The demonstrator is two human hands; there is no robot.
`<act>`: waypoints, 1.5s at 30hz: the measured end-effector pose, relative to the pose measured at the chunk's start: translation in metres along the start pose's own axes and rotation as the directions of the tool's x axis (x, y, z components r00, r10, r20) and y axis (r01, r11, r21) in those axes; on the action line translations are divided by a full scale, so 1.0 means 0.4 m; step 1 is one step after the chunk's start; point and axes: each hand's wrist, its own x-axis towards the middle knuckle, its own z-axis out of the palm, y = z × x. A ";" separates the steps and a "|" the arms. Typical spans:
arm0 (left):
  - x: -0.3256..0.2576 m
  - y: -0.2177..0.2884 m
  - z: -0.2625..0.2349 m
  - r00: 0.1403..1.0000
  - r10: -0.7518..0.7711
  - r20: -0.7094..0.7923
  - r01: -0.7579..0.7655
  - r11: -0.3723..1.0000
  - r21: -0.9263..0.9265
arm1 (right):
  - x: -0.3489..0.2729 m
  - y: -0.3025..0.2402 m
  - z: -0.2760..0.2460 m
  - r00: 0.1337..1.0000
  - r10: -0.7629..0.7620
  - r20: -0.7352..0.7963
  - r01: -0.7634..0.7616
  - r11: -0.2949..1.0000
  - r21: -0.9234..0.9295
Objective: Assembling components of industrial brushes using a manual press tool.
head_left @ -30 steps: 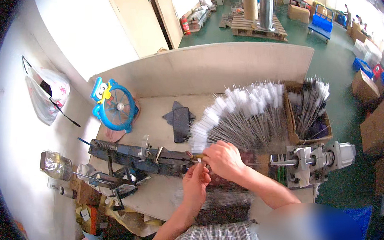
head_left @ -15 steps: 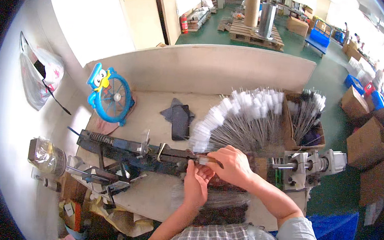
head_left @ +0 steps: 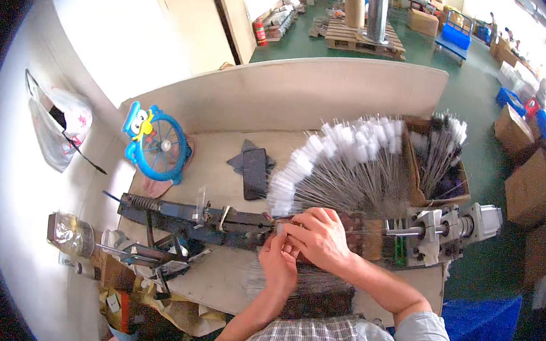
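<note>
My left hand (head_left: 278, 262) and my right hand (head_left: 321, 238) meet at the right end of a long dark metal bar (head_left: 176, 215), part of a bench machine. Both hands have their fingers pinched together around a tiny whitish piece, too small and covered to name. Thin wires run rightward from behind the right hand to the metal shaft of a clamp-like motor unit (head_left: 451, 232). Just beyond the hands, a fan of white-tipped wire brushes (head_left: 344, 157) lies on the bench. A bundle of thin wires (head_left: 322, 283) lies below the hands, close to my body.
Dark-tipped wire brushes stand in a cardboard box (head_left: 421, 182) at the right. A black phone (head_left: 255, 173) rests on a grey cloth, left of the fan. Farther left stands a blue cartoon-bird fan (head_left: 159, 143). A low panel (head_left: 292, 95) edges the bench's far side.
The brown-handled tool seen in my right hand earlier no longer shows. The right hand's fingers have moved slightly left, closer to the left fingertips. The whole view has shifted a little.
</note>
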 end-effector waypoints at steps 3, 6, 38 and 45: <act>0.003 0.004 -0.015 0.998 0.017 0.056 -0.018 1.000 0.010 | -0.007 0.008 -0.008 1.000 -0.005 -0.029 0.005 1.000 0.014; -0.021 0.013 0.044 0.999 0.010 -0.033 -0.007 0.996 0.085 | -0.025 0.035 -0.029 1.000 -0.011 -0.023 0.011 1.000 0.029; -0.007 0.002 0.008 0.999 0.012 0.042 -0.012 1.000 -0.009 | -0.013 -0.021 -0.010 0.998 0.046 -0.044 -0.047 0.999 -0.023; -0.008 0.003 0.015 0.999 -0.012 0.030 0.014 0.998 -0.056 | -0.012 -0.014 -0.014 0.997 0.073 -0.031 -0.073 0.997 0.009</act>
